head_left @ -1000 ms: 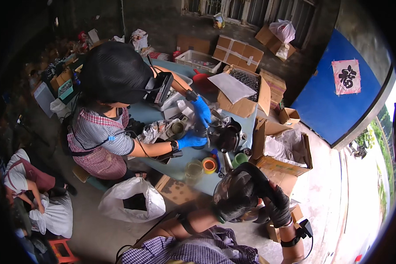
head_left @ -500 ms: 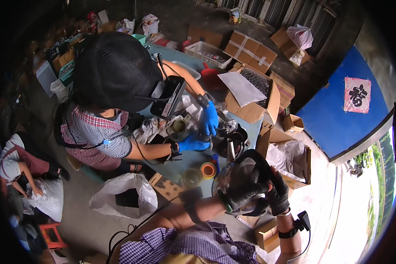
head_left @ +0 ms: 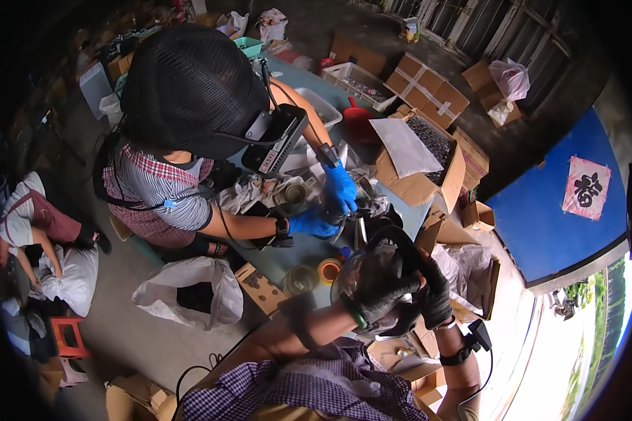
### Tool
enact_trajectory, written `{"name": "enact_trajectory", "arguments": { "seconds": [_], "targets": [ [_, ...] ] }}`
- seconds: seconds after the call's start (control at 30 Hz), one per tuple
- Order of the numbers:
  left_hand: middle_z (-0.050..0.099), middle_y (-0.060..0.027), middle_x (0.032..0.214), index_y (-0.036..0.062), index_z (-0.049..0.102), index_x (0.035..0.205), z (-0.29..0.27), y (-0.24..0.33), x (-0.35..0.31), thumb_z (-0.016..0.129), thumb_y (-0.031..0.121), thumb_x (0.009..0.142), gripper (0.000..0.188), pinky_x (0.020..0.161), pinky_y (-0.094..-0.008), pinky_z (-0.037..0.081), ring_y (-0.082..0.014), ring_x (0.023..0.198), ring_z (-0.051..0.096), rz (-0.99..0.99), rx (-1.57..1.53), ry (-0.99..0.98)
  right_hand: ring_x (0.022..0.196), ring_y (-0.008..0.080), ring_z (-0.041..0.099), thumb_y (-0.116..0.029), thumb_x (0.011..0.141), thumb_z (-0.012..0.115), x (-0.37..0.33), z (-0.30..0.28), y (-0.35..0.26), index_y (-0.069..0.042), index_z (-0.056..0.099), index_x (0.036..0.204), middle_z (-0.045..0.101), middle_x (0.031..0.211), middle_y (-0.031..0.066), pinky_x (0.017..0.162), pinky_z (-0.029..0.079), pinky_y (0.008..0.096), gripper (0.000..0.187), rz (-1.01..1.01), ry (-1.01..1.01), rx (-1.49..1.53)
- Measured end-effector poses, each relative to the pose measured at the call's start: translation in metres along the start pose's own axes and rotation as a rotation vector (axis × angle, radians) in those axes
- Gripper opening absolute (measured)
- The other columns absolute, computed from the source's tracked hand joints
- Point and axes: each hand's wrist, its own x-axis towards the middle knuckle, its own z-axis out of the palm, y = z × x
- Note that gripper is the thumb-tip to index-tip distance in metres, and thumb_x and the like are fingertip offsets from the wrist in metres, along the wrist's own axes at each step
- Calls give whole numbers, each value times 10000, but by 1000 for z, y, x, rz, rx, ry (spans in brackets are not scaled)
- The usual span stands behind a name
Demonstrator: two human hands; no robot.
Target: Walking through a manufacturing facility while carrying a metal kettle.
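Observation:
My left hand (head_left: 385, 296), in a dark glove with a green cuff edge, curls its fingers inward in front of me. Close against it is my right hand (head_left: 434, 298), also in a dark glove, its fingers bent. Both are closed at a black curved band on a rounded, partly see-through thing (head_left: 351, 270); its kind is unclear, and my gloves cover much of it. Across the table, a co-worker's blue-gloved hands (head_left: 323, 217) work close together on a small dark object that their fingers mostly hide.
On the table (head_left: 274, 263) stand an orange-rimmed roll (head_left: 328, 271) and a clear round container (head_left: 300, 279). An open carton of small dark parts (head_left: 451, 179) sits at the far right, below a red scoop (head_left: 359, 121). A white sack (head_left: 221, 298) stands on the floor at left.
The whole view has shifted, with the blue door lower and farther right. My hands remain together at the rounded thing. The co-worker's blue-gloved hands stay close together.

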Motion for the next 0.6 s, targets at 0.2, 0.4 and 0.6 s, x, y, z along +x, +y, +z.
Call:
{"name": "enact_trajectory", "arguments": {
  "seconds": [0.2,0.4,0.6],
  "targets": [
    [429,-164,1253,84,465,1273,-1,-31,-11,693,211,755,580,1004,-392,317,-288,1198,402,87,449,-95,962,198,605,-368,899,552,16,4,2,17,465,1241,610,1083,152,814,483,309,522,13,-23,-31],
    [473,-199,1190,127,562,1169,-18,10,15,681,244,763,439,997,-423,323,-339,1145,438,-84,473,-321,994,213,594,-375,896,554,20,3,1,9,457,1247,603,1102,145,841,474,315,529,25,-18,-21],
    [591,-162,828,15,602,862,-8,8,22,680,351,716,375,727,-398,430,-313,814,565,12,-116,1,1004,216,583,-390,887,563,11,5,12,6,454,1252,598,1088,138,858,462,322,550,8,-5,-17]
  ]
}}
